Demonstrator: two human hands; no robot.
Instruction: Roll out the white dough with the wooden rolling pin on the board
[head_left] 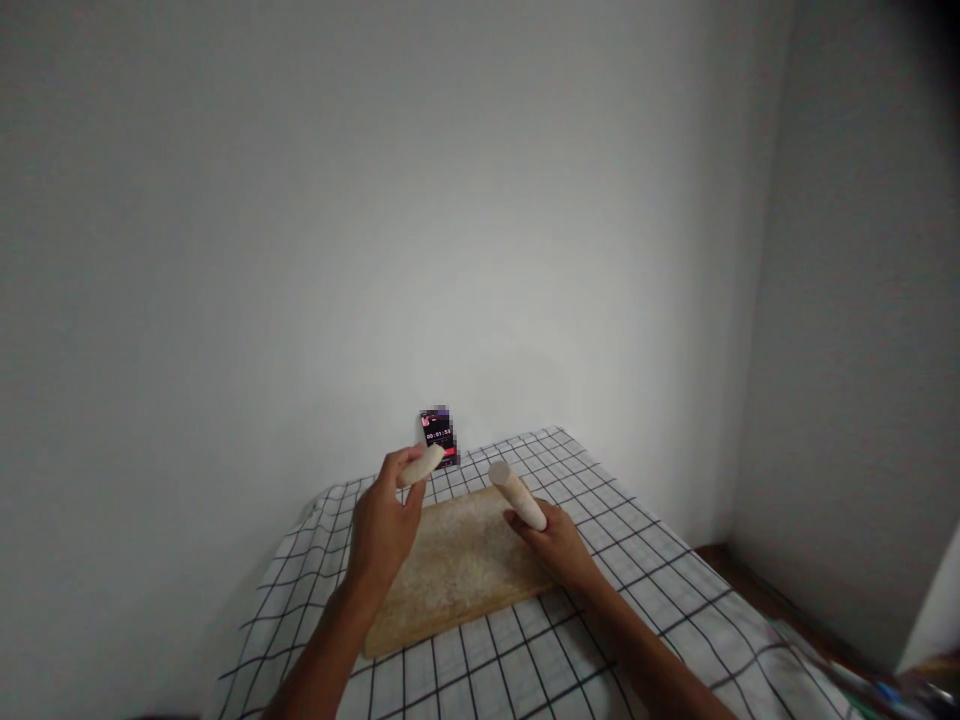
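My left hand [386,515] pinches a pale, flattened piece of dough [421,466] between thumb and fingers, lifted above the far left part of the board. In my right hand [553,540] is a short wooden rolling pin [517,496], tilted so that its round end points up and away, over the board's right side. Beneath both hands lies a wooden board [457,575] with a whitish, floury surface. My fingers partly cover the dough piece and the near end of the pin.
A phone [438,432] with a timer on its screen leans against the wall behind the board. The table wears a white cloth with dark grid lines [480,645]. Walls [480,250] stand behind and to the right. Blurred objects [892,690] show at the lower right edge.
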